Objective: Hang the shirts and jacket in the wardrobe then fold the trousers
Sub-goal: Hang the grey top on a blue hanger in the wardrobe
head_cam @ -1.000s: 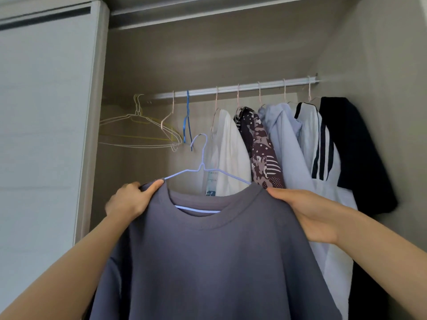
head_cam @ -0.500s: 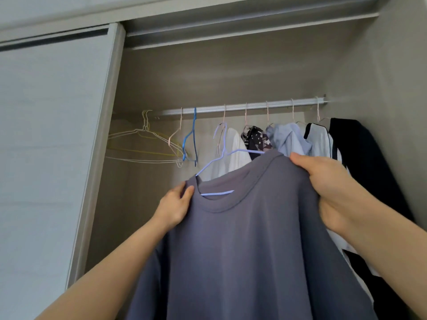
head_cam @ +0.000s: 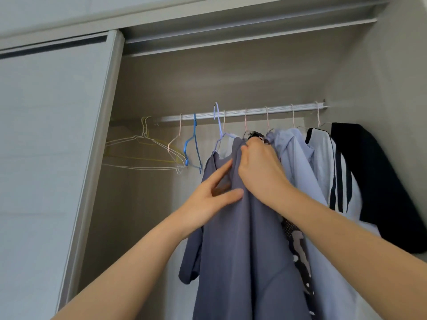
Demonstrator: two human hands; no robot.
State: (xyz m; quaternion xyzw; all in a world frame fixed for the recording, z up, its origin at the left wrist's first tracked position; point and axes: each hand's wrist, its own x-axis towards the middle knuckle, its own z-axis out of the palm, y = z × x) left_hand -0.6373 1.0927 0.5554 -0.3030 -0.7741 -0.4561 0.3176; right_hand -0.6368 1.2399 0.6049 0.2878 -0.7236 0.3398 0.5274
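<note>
Below the metal rod's [head_cam: 254, 111] left end hang bare, thin wire hangers [head_cam: 143, 144]. At the rod's middle a lilac hanger [head_cam: 218, 125] hooks over it, carrying the soft grey shirt [head_cam: 242, 250]. The left hand [head_cam: 212, 195] lies straight-fingered on the cloth. The right hand [head_cam: 261, 172] grips the shirt's shoulder.

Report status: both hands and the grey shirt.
Left hand open, fingers flat on grey shirt. Right hand grips its shoulder. Lilac hanger hook up at the rail, seating unclear. Hung clothes crowd the right.
</note>
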